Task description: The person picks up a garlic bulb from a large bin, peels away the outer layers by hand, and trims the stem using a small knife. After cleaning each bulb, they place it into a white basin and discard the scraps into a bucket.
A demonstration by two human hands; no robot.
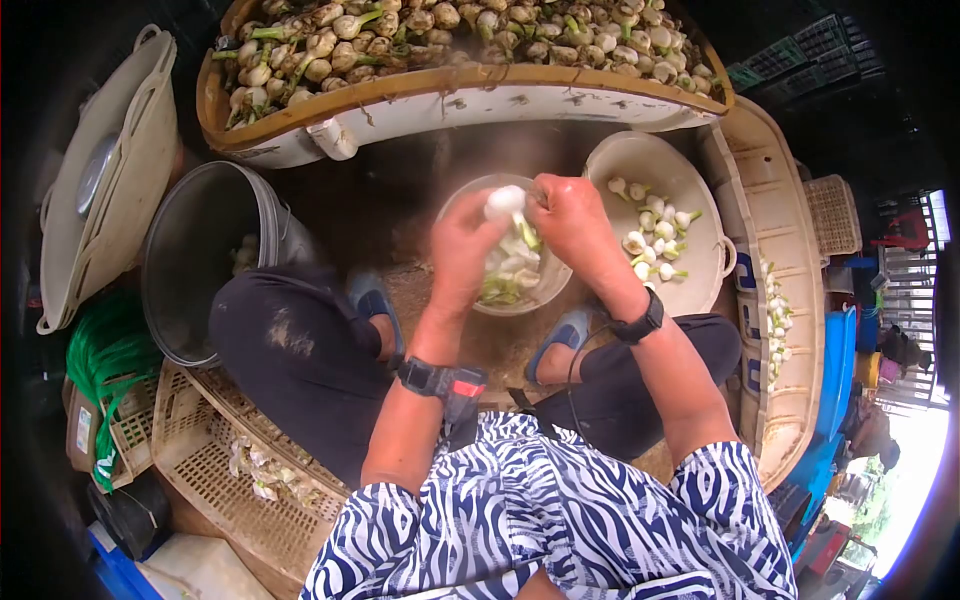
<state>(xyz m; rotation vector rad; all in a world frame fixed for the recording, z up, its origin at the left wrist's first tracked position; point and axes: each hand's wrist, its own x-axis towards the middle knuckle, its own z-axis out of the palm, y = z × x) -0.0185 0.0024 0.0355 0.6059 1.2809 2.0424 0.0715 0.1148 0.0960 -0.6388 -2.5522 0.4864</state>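
My left hand (463, 248) is closed round a peeled white garlic bulb (506, 203) with a short green stem, raised over a small bowl. In that bowl (545, 293) lie pale and green peelings (508, 278). My right hand (572, 215) is a closed fist right beside the bulb; I cannot tell what is in its fingers. To the right of it stands a wide white tub (690, 285) with several clean white bulbs (657, 230) in it.
At the back, a long brown-rimmed trough (470, 80) is heaped with unpeeled bulbs (440, 30). A grey bucket (205, 270) stands left of my knee, near stacked pale tubs (105, 190). A plastic crate (215, 450) holds scraps. Another trough (785, 400) lies at the right.
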